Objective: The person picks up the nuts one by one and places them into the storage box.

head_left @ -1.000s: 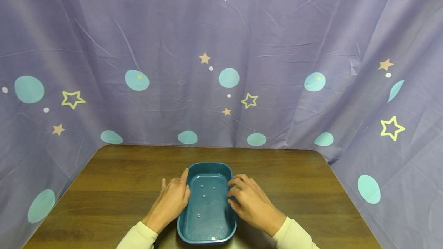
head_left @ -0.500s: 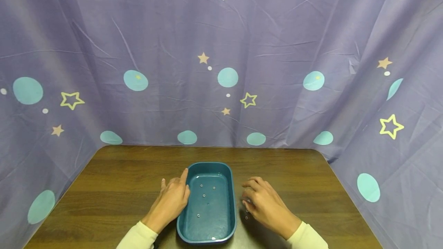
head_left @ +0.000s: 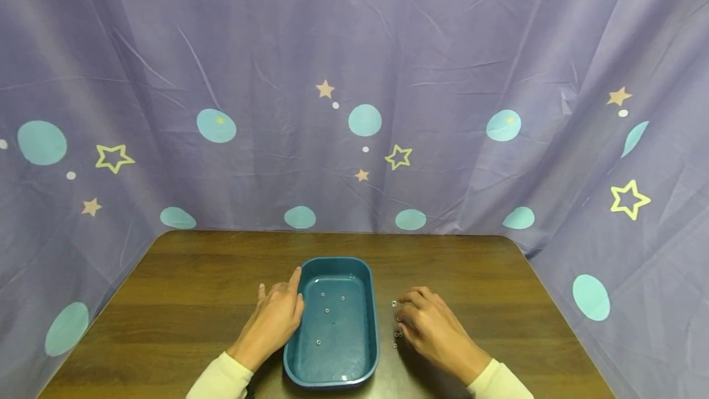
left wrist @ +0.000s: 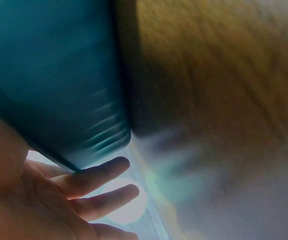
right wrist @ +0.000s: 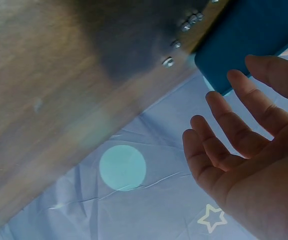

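Observation:
A blue rectangular tray (head_left: 332, 268) stands on the table, with several small metal nuts (head_left: 327, 311) scattered over its floor. My left hand (head_left: 271, 325) rests against the tray's left side, index finger straight along the rim; the left wrist view shows the other fingers extended. To the right of the tray my right hand (head_left: 434, 330) hovers with loosely bent fingers. Several more nuts (head_left: 396, 346) lie on the tabletop between its fingertips and the tray, some partly hidden by the fingers. In the right wrist view these nuts (right wrist: 168, 62) form a line, and nothing shows in the fingers.
The brown wooden table (head_left: 183, 313) extends to both sides of the tray. A purple curtain (head_left: 266, 165) with stars and dots hangs behind and along the sides of the table.
My right hand has moved from the tray's right rim out to the right, uncovering nuts on the tabletop. My left hand and the tray keep their places.

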The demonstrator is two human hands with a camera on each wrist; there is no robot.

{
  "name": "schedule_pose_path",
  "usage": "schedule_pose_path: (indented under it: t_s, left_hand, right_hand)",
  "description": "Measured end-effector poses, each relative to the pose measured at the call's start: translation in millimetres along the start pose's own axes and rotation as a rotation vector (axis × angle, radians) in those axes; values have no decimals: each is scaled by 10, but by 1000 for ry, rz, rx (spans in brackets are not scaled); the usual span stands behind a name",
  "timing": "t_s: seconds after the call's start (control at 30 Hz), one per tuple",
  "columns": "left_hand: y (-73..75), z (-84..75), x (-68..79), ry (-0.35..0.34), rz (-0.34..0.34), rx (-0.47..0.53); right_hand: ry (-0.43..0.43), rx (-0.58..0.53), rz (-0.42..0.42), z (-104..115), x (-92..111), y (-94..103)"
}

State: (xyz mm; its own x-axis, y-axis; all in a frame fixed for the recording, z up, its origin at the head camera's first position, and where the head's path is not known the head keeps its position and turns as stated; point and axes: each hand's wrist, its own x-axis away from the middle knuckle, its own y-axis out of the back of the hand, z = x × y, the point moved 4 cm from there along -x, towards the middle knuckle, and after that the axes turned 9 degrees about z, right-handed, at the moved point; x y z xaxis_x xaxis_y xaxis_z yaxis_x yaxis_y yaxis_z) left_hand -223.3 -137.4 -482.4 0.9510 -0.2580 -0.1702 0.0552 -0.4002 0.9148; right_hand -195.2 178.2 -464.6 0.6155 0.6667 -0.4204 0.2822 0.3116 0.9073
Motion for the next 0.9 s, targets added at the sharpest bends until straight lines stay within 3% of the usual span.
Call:
schedule_pose_path:
  t_s: [0.27, 0.9]
  left_hand:
    - [2, 1, -6, -2, -1, 6]
    - [1, -7, -12, -5, -5, 4]
  right_hand:
    - [-20, -24, 39, 8, 124, -142]
    - [50, 24, 43, 173, 209, -326]
